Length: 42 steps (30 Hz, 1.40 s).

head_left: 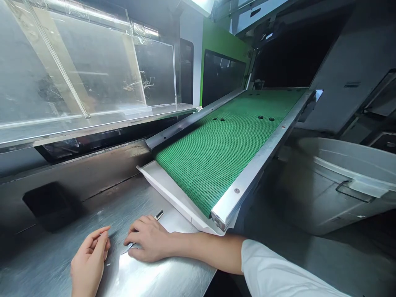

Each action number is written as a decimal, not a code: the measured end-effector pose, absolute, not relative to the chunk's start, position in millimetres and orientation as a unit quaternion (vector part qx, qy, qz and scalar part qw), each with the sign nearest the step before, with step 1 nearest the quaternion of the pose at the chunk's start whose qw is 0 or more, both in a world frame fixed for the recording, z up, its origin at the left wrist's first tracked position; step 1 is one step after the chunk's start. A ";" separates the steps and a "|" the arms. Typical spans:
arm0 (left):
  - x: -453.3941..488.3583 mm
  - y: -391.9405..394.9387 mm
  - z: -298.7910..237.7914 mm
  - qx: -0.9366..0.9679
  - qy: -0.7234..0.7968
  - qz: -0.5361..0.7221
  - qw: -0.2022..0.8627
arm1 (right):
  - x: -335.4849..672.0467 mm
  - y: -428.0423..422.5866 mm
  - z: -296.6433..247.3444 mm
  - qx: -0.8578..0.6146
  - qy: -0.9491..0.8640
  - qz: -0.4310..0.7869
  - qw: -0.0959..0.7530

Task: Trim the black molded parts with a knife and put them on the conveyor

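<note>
Currently, right hand (150, 240) closes its fingers round a pointed metal tool (159, 215), aimed near the left hand (89, 260), loosely curled, contents unclear; a slackened grip might nick it.

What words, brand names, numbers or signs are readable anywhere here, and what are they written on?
None: no word, brand, number or sign is readable in this view.
Grey panel at the right: its small dark mark is too small to tell whether it is lettering.
Metal tool in the right hand: nothing legible on the parts that show.
Green belt and large bin: no lettering visible.
</note>
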<state>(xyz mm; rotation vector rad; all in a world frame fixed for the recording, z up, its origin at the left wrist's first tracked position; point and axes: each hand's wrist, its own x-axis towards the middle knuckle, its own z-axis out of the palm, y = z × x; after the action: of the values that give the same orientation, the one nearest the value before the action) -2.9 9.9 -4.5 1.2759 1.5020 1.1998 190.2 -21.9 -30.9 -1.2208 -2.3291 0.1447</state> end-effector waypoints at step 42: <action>-2.3 7.7 -2.5 0.507 0.586 0.482 0.409 | 189.7 -20.5 -35.0 -0.448 -0.854 0.053 0.257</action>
<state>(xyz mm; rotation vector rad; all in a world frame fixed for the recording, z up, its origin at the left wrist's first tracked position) -2.3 7.7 -2.5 1.2767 1.4757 1.2150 189.7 -20.5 -35.0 -1.2153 -2.3175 0.1449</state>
